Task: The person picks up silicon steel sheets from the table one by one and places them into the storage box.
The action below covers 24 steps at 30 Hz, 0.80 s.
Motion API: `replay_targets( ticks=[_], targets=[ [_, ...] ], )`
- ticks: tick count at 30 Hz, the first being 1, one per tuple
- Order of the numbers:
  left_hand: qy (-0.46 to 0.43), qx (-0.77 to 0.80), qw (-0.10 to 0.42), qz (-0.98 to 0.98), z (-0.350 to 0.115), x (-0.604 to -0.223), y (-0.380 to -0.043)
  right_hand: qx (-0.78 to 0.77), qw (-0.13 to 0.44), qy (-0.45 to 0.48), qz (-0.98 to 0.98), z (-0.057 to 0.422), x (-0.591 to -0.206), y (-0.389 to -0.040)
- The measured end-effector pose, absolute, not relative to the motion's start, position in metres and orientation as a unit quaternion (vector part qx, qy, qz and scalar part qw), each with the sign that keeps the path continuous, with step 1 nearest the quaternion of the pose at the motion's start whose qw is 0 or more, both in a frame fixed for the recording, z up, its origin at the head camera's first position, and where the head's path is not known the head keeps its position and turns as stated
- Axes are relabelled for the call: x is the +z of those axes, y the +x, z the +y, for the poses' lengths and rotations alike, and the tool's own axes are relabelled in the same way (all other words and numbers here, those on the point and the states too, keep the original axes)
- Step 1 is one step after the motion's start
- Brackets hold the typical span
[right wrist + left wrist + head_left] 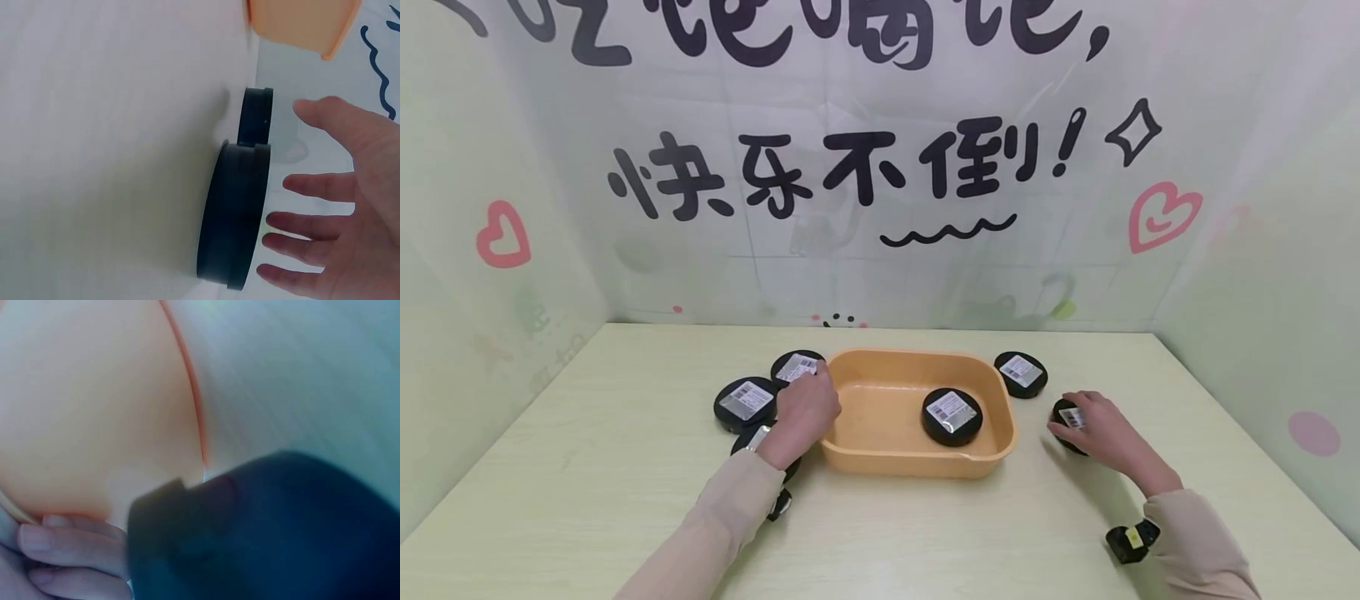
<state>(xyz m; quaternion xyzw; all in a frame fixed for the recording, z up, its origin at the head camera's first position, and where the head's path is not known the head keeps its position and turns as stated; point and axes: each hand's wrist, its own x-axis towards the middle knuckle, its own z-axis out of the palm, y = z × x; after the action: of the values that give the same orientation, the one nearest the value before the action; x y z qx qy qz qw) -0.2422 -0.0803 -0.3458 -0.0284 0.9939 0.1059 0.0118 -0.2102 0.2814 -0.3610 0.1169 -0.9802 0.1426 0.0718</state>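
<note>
A shallow orange plastic basin stands on the table with a flat round black container, labelled on top, inside it. My left hand is at the basin's left rim, fingers curled; in the left wrist view the fingers pinch the rim. Close by are labelled round black containers, one behind the hand, one to its left and one partly under the wrist. My right hand hovers over another black container, fingers spread and apart from it in the right wrist view.
Another black container lies off the basin's back right corner. A pale wood table is bounded by printed curtains at the back and sides. Small black devices are strapped at both wrists, the right one in plain sight.
</note>
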Motion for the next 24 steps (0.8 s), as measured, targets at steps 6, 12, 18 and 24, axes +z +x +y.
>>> replay_targets(
  ticks=[6, 12, 18, 24],
  targets=[
    [-0.028, 0.115, 0.016, 0.993, -0.081, -0.345, -0.242, 0.128, 0.04, 0.096, -0.986, 0.288, -0.365, -0.208],
    [-0.019, 0.116, 0.009, 0.993, -0.081, -0.344, -0.239, 0.138, 0.009, 0.087, -0.987, 0.294, -0.366, -0.209],
    [-0.019, 0.118, 0.01, 0.993, -0.082, -0.346, -0.24, 0.137, -0.004, 0.093, -0.986, 0.298, -0.365, -0.212],
    [-0.02, 0.12, 0.01, 0.993, -0.081, -0.345, -0.24, 0.132, -0.027, 0.089, -0.987, 0.3, -0.362, -0.218]
  ],
)
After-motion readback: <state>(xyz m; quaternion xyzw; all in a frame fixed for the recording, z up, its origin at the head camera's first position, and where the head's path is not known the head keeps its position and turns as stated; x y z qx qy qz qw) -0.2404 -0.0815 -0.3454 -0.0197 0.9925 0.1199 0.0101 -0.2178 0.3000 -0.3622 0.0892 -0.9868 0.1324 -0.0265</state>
